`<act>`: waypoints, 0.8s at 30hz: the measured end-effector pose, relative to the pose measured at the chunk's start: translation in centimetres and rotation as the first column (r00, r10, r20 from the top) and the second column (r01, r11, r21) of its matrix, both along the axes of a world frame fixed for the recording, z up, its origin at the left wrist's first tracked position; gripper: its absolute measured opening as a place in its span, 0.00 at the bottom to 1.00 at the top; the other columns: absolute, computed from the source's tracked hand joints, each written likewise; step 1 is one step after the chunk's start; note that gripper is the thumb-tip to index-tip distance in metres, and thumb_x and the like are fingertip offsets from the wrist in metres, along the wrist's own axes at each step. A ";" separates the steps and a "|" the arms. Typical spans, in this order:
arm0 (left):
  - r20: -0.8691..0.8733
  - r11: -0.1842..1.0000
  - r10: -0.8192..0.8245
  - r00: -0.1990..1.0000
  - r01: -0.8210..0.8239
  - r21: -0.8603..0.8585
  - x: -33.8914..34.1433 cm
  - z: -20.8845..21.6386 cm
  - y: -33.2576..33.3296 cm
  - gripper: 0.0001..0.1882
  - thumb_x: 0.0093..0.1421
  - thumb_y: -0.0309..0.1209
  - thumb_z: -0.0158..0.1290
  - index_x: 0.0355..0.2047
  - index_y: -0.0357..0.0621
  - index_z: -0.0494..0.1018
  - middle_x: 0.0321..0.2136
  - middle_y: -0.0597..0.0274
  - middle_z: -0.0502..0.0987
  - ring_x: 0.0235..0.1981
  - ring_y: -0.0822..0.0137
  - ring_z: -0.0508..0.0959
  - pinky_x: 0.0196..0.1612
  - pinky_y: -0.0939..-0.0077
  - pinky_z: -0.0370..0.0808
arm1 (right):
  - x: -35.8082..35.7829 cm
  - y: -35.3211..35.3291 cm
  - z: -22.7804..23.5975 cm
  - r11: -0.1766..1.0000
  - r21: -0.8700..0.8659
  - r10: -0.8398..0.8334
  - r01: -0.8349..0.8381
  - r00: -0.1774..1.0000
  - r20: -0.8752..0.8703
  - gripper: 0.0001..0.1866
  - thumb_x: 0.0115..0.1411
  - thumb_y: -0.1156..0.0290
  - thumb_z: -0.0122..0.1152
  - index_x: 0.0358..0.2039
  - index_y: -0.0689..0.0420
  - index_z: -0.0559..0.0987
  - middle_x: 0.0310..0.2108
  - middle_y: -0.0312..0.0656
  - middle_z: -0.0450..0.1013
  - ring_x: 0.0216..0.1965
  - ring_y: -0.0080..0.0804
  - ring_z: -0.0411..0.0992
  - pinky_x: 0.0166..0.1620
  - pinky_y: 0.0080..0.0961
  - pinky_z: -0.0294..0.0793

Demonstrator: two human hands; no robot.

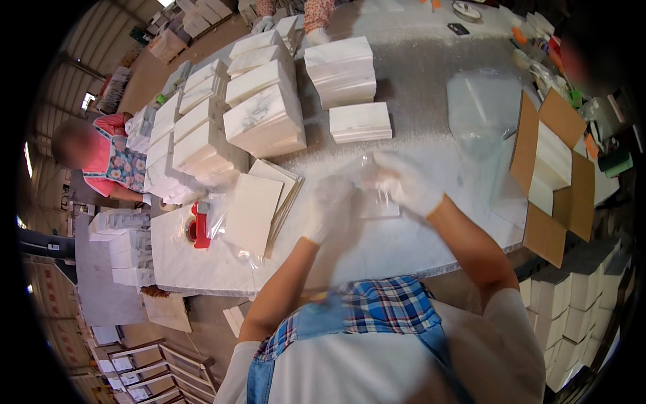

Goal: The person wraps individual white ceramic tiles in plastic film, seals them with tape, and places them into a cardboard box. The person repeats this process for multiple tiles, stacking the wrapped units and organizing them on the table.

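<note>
Both my hands wear white gloves and are raised over the near part of the table. Fingers of my right hand (402, 183) are closed on a clear plastic bag (368, 176). My left hand (330, 205) is at the bag's left side, its fingers smeared by motion, so its grip is unclear. Beneath my right hand, a pale flat piece (380, 210) shows partly on the table; my hands and the plastic hide the rest. Left of my left hand, several thin white tiles (252, 212) lie fanned out, with a red tape dispenser (198, 225) beside them.
Stacks of white marble-look tiles (266, 118) fill the table's left and middle. At right lie clear plastic sheets (481, 104) and an open cardboard box (570, 192) with white lining. One co-worker (108, 158) stands at left; another's gloved hands (317, 36) are across the table.
</note>
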State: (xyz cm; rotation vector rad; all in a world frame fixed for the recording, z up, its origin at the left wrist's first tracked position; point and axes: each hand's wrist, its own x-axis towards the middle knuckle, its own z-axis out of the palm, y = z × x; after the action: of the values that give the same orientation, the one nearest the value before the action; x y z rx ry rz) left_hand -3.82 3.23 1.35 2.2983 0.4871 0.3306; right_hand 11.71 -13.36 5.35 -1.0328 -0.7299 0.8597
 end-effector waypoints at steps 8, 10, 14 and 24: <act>-0.222 0.819 0.307 0.926 -0.376 -0.434 3.5 -2.5 2.4 0.17 0.64 0.43 0.56 0.38 0.43 0.86 0.31 0.49 0.85 0.34 0.60 0.84 0.44 0.65 0.77 | 8.9 7.7 -0.1 0.859 -0.509 -0.055 -0.053 0.979 -0.195 0.25 0.70 0.56 0.60 0.59 0.60 0.74 0.39 0.41 0.78 0.33 0.21 0.75 0.33 0.19 0.76; -0.273 0.865 0.290 0.917 -0.373 -0.336 3.8 -1.2 1.8 0.17 0.64 0.43 0.56 0.37 0.42 0.86 0.31 0.51 0.85 0.34 0.61 0.84 0.43 0.66 0.77 | 9.8 6.7 -0.4 0.812 -0.558 -0.181 0.169 0.983 0.033 0.24 0.69 0.56 0.60 0.57 0.60 0.75 0.34 0.38 0.78 0.30 0.17 0.73 0.29 0.17 0.73; -0.166 0.877 0.300 0.939 -0.340 -0.339 3.7 -1.9 1.2 0.16 0.65 0.39 0.58 0.37 0.38 0.86 0.28 0.56 0.85 0.27 0.71 0.81 0.34 0.74 0.76 | 10.0 2.4 -7.4 0.691 -0.440 -0.474 0.574 0.819 0.324 0.24 0.66 0.54 0.63 0.57 0.56 0.76 0.30 0.34 0.76 0.27 0.16 0.70 0.29 0.18 0.69; -0.124 0.900 0.314 0.941 -0.337 -0.277 3.3 -2.6 1.1 0.16 0.63 0.41 0.56 0.31 0.43 0.86 0.27 0.53 0.84 0.29 0.59 0.83 0.37 0.66 0.77 | -0.5 1.5 -7.3 0.634 -0.585 -0.120 0.506 0.812 0.572 0.39 0.60 0.49 0.64 0.70 0.47 0.67 0.55 0.53 0.78 0.54 0.54 0.77 0.56 0.40 0.74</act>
State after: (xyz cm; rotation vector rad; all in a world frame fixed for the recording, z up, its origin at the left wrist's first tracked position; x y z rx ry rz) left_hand -0.52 4.33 -1.24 1.9401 0.9038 0.3090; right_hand 11.19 -11.87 -1.94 -2.0985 -0.5767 0.5487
